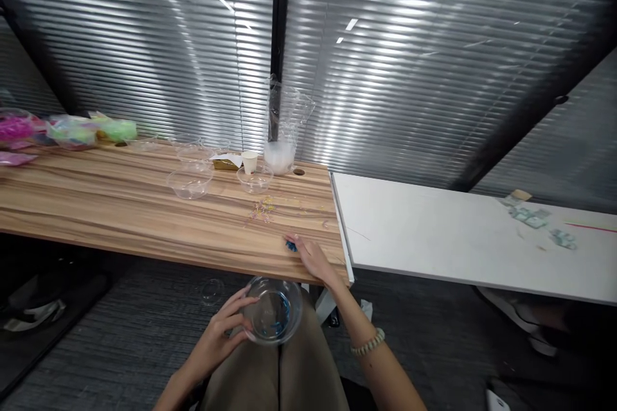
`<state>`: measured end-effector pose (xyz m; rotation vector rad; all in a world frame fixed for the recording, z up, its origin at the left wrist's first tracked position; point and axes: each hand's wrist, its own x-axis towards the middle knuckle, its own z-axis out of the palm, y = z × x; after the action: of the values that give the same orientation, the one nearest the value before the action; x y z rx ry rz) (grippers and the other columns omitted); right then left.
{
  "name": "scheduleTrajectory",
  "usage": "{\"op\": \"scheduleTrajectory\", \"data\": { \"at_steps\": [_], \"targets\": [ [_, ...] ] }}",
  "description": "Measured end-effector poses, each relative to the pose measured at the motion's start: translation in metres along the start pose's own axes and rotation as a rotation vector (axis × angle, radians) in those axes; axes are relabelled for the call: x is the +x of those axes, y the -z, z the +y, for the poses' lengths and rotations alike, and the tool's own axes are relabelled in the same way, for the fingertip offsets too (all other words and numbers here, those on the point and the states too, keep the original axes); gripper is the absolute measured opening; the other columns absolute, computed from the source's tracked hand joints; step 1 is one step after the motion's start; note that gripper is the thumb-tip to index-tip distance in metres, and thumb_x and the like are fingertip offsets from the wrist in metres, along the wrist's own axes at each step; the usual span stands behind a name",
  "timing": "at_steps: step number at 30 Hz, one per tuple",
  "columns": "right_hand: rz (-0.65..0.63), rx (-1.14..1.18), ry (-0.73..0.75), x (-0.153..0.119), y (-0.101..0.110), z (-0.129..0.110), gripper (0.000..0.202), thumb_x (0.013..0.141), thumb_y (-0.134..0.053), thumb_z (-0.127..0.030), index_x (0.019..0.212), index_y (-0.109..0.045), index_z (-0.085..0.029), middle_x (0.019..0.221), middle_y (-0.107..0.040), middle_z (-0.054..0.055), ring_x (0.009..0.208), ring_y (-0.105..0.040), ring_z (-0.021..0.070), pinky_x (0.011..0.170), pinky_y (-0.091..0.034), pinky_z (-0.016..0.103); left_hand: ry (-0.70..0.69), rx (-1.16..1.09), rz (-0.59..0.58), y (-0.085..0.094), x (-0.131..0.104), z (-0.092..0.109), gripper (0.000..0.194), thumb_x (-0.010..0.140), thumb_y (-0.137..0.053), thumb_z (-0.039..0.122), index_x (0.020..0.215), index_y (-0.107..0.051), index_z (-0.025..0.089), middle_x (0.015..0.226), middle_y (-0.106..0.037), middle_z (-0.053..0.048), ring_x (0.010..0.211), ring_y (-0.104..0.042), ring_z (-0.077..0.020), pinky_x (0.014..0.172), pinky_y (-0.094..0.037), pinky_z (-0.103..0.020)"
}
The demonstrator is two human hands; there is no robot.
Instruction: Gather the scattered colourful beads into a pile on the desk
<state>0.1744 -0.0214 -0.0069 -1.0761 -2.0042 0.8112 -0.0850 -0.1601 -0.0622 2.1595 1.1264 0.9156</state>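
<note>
A clear round bowl (263, 312) with some blue pieces inside is held over my lap, just below the table's front edge. My left hand (222, 332) grips its left rim, fingers wrapped round the side. On the wooden table (193, 234), near its front right corner, my right hand (313, 259) rests with its fingertips pressed on a small cluster of blue pieces (291, 245). The fingers partly cover that cluster. Behind it lies a loose scatter of yellow and pink bits (263, 207).
Clear bowls (191, 186), a paper cup (249, 162), a gold box (226, 163) and a plastic bag with white contents (279, 155) stand along the back. Colourful bags (72, 132) lie far left. A white table (424, 231) adjoins on the right.
</note>
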Motion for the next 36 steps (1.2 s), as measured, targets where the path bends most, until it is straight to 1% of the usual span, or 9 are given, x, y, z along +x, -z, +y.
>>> {"op": "scheduleTrajectory", "data": {
  "at_steps": [6, 10, 12, 17, 20, 26, 31, 34, 36],
  "targets": [
    [-0.082, 0.006, 0.05, -0.028, -0.014, -0.034, 0.058, 0.102, -0.02, -0.051, 0.126, -0.061, -0.017, 0.127, -0.06, 0.007, 0.121, -0.055, 0.0198, 0.107, -0.039, 0.037, -0.003, 0.007, -0.008, 0.001, 0.001, 0.002, 0.021, 0.089, -0.062, 0.037, 0.08, -0.072, 0.021, 0.127, -0.062, -0.008, 0.134, -0.04, -0.028, 0.11, -0.036, -0.045],
    [-0.252, 0.176, 0.083, -0.052, -0.019, -0.068, 0.057, 0.102, -0.02, -0.05, 0.125, -0.062, -0.02, 0.125, -0.062, 0.004, 0.119, -0.056, 0.0187, 0.105, -0.041, 0.035, 0.031, -0.018, -0.005, 0.0, 0.0, -0.001, 0.026, 0.09, -0.06, 0.041, 0.079, -0.072, 0.02, 0.124, -0.063, -0.01, 0.135, -0.04, -0.0271, 0.11, -0.036, -0.043],
    [-0.292, 0.257, 0.05, -0.056, -0.018, -0.073, 0.058, 0.101, -0.02, -0.053, 0.121, -0.065, -0.022, 0.12, -0.065, 0.004, 0.115, -0.059, 0.0197, 0.103, -0.044, 0.036, 0.05, -0.034, -0.003, 0.0, -0.001, -0.001, 0.028, 0.09, -0.06, 0.042, 0.078, -0.072, 0.02, 0.125, -0.063, -0.01, 0.135, -0.04, -0.0266, 0.11, -0.036, -0.043],
    [-0.067, 0.478, -0.077, -0.034, -0.01, -0.044, 0.064, 0.096, -0.026, -0.064, 0.109, -0.07, -0.019, 0.109, -0.069, 0.008, 0.106, -0.065, 0.0233, 0.099, -0.048, 0.042, 0.051, -0.073, -0.025, 0.003, -0.001, 0.005, 0.03, 0.09, -0.059, 0.044, 0.078, -0.071, 0.019, 0.13, -0.06, -0.011, 0.137, -0.037, -0.0271, 0.11, -0.035, -0.043],
    [0.063, 0.492, -0.144, -0.02, -0.007, -0.024, 0.067, 0.092, -0.031, -0.069, 0.103, -0.07, -0.016, 0.104, -0.07, 0.012, 0.102, -0.066, 0.0243, 0.098, -0.048, 0.042, 0.051, -0.067, -0.03, 0.007, 0.0, 0.009, 0.03, 0.091, -0.057, 0.044, 0.079, -0.071, 0.02, 0.129, -0.06, -0.01, 0.137, -0.036, -0.0275, 0.111, -0.035, -0.043],
    [0.113, 0.334, -0.156, -0.026, -0.009, -0.021, 0.064, 0.094, -0.028, -0.066, 0.097, -0.069, -0.017, 0.099, -0.071, 0.011, 0.098, -0.067, 0.0245, 0.096, -0.048, 0.042, 0.063, -0.048, -0.097, 0.02, -0.005, 0.016, 0.028, 0.091, -0.058, 0.043, 0.08, -0.071, 0.02, 0.127, -0.061, -0.01, 0.137, -0.036, -0.0281, 0.109, -0.038, -0.041],
    [0.133, 0.282, -0.143, -0.034, -0.012, -0.024, 0.059, 0.095, -0.031, -0.064, 0.094, -0.07, -0.019, 0.098, -0.071, 0.01, 0.096, -0.066, 0.0258, 0.094, -0.048, 0.043, 0.099, 0.005, -0.133, 0.051, -0.026, 0.035, 0.02, 0.088, -0.063, 0.038, 0.082, -0.072, 0.022, 0.122, -0.065, -0.008, 0.134, -0.041, -0.0271, 0.108, -0.039, -0.037],
    [0.125, 0.301, -0.167, -0.034, -0.013, -0.02, 0.059, 0.093, -0.032, -0.065, 0.093, -0.069, -0.019, 0.095, -0.071, 0.011, 0.095, -0.066, 0.0272, 0.094, -0.048, 0.044, 0.104, 0.08, -0.064, 0.091, -0.038, 0.039, 0.016, 0.085, -0.067, 0.039, 0.082, -0.073, 0.024, 0.119, -0.067, -0.005, 0.131, -0.046, -0.0264, 0.107, -0.041, -0.035],
    [0.111, 0.33, -0.196, -0.032, -0.012, -0.018, 0.061, 0.092, -0.033, -0.067, 0.096, -0.069, -0.018, 0.094, -0.072, 0.011, 0.095, -0.066, 0.028, 0.094, -0.047, 0.046, 0.129, 0.186, 0.068, 0.124, -0.038, 0.031, 0.019, 0.084, -0.067, 0.042, 0.079, -0.072, 0.024, 0.118, -0.068, -0.004, 0.129, -0.048, -0.0266, 0.105, -0.043, -0.034]
  ]
}}
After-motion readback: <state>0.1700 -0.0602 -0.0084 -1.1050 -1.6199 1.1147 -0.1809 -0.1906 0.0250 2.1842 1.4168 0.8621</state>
